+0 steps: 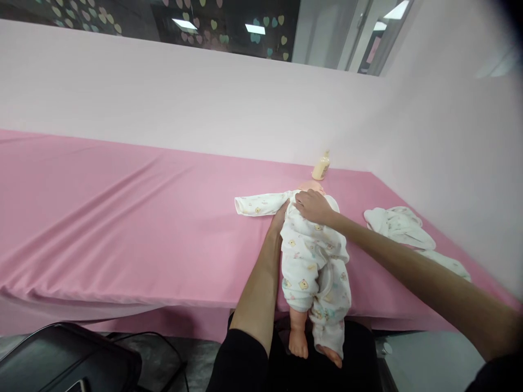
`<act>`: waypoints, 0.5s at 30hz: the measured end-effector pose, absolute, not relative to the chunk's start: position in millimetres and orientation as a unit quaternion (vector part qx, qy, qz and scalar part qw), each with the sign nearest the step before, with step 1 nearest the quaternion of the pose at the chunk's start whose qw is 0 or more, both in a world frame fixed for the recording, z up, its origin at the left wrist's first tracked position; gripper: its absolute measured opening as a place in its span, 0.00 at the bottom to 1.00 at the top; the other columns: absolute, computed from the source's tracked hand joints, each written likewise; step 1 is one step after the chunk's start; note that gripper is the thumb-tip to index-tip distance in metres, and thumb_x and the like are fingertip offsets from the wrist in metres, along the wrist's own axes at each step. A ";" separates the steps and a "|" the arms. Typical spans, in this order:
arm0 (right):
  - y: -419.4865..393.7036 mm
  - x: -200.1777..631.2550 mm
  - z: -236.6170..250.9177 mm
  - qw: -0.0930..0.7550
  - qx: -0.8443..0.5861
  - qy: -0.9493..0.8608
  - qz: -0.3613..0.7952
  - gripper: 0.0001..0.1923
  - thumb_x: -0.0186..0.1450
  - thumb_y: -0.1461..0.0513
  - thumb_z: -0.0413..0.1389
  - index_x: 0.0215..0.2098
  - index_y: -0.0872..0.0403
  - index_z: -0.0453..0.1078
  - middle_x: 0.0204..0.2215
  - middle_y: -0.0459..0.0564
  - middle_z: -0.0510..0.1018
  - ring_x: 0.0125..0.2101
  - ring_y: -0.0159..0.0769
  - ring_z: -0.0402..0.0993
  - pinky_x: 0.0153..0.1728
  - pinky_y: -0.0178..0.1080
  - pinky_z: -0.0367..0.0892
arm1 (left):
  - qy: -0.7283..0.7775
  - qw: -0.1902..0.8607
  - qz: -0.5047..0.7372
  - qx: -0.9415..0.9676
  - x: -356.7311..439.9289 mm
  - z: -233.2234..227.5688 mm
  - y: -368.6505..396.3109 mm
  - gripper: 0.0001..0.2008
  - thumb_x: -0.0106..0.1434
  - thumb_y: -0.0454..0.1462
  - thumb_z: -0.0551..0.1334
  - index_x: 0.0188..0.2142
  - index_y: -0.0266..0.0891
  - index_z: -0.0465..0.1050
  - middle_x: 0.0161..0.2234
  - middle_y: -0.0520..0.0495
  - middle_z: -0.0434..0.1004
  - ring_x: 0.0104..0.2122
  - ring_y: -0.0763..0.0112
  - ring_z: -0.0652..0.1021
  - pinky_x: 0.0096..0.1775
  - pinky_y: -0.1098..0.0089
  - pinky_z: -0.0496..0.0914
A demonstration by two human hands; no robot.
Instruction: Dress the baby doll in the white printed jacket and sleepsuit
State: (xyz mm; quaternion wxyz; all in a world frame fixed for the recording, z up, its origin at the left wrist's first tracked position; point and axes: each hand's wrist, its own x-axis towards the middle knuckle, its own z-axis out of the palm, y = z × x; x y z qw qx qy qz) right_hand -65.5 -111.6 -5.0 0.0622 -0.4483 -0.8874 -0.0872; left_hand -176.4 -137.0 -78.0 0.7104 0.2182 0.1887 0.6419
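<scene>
A baby doll [297, 321] lies on its back on the pink-covered table, its bare feet hanging past the front edge. It wears a white printed baby outfit [300, 256], with one sleeve [261, 204] stretched flat out to the left. My right hand [314, 207] rests on the upper chest by the neckline, its fingers curled on the cloth. At the shoulder where that sleeve begins, my left hand [281, 212] reaches in against the outfit; its fingers are hidden. Most of the doll's head [311, 187] is behind my right hand.
A pump bottle [321, 166] of pale yellow liquid stands by the wall beyond the doll's head. Folded white baby clothes [398, 226] lie at the right, near the side wall. A black chair [65, 359] with cables is at the lower left, beside the pink table cover [122, 234].
</scene>
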 end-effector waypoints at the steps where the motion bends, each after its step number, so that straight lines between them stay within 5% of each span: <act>1: -117.2 -64.7 -5.8 0.063 -0.435 -0.892 -0.101 0.13 0.71 0.59 0.45 0.34 0.54 0.69 0.39 0.56 0.77 0.41 0.45 0.68 0.41 0.43 0.57 | 0.190 0.715 0.639 0.213 -176.2 -79.8 -135.1 0.11 0.68 0.39 0.58 0.40 0.34 0.78 0.34 0.44 0.81 0.47 0.61 0.78 0.56 0.66 0.66; 5: -140.4 -45.0 -5.9 0.135 -0.402 -0.901 -0.092 0.12 0.71 0.58 0.46 0.35 0.53 0.69 0.38 0.54 0.76 0.41 0.44 0.67 0.44 0.44 0.57 | 0.194 0.745 0.602 0.214 -174.8 -89.3 -124.5 0.16 0.69 0.43 0.56 0.38 0.33 0.78 0.31 0.42 0.81 0.45 0.58 0.79 0.56 0.63 0.67; 9: -160.6 10.0 -14.5 0.257 -0.449 -0.853 0.062 0.13 0.71 0.56 0.46 0.33 0.53 0.66 0.35 0.51 0.74 0.37 0.39 0.67 0.40 0.41 0.60 | 0.197 0.737 0.605 0.229 -174.5 -96.5 -116.4 0.16 0.65 0.45 0.61 0.42 0.34 0.77 0.36 0.42 0.82 0.45 0.57 0.79 0.55 0.62 0.67; 15: -175.2 84.7 -50.3 0.250 -0.481 -0.772 0.332 0.12 0.68 0.53 0.49 0.37 0.53 0.67 0.32 0.47 0.73 0.31 0.35 0.68 0.34 0.39 0.64 | 0.229 0.681 0.652 0.243 -174.2 -93.0 -118.8 0.11 0.64 0.41 0.63 0.41 0.36 0.77 0.34 0.47 0.81 0.45 0.60 0.79 0.54 0.65 0.67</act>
